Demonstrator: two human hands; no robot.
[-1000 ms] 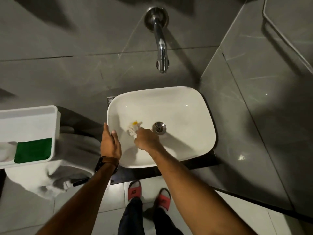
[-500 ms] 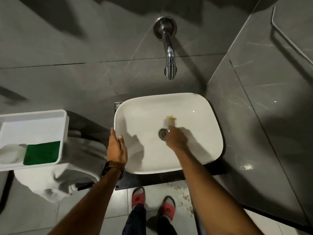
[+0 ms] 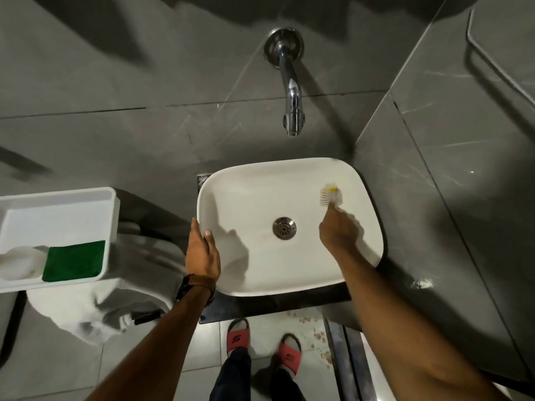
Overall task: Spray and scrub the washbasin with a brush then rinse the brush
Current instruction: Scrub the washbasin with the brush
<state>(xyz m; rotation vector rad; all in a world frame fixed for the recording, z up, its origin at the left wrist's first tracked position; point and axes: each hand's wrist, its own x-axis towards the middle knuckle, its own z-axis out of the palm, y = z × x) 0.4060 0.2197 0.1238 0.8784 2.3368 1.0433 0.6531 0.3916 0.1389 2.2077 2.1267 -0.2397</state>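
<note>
A white rectangular washbasin [image 3: 260, 279] sits on a dark counter, with a metal drain [image 3: 284, 228] at its middle. My right hand [image 3: 338, 233] is inside the bowl, right of the drain, shut on a small brush [image 3: 331, 196] with white bristles and a yellow tip. The bristles press against the basin's right inner wall. My left hand [image 3: 201, 250] rests on the basin's left rim, fingers wrapped over the edge, a brown watch strap at the wrist. No spray bottle is in view.
A chrome tap [image 3: 293, 111] juts from the grey tiled wall above the basin. A white tray [image 3: 60, 206] holding a green sponge [image 3: 73, 261] sits at the left on a white towel [image 3: 95, 311]. My red sandals [image 3: 263, 345] stand on the floor below.
My right hand has swept the brush from the basin's left side, past the drain, to the right inner wall. My left hand stays on the left rim.
</note>
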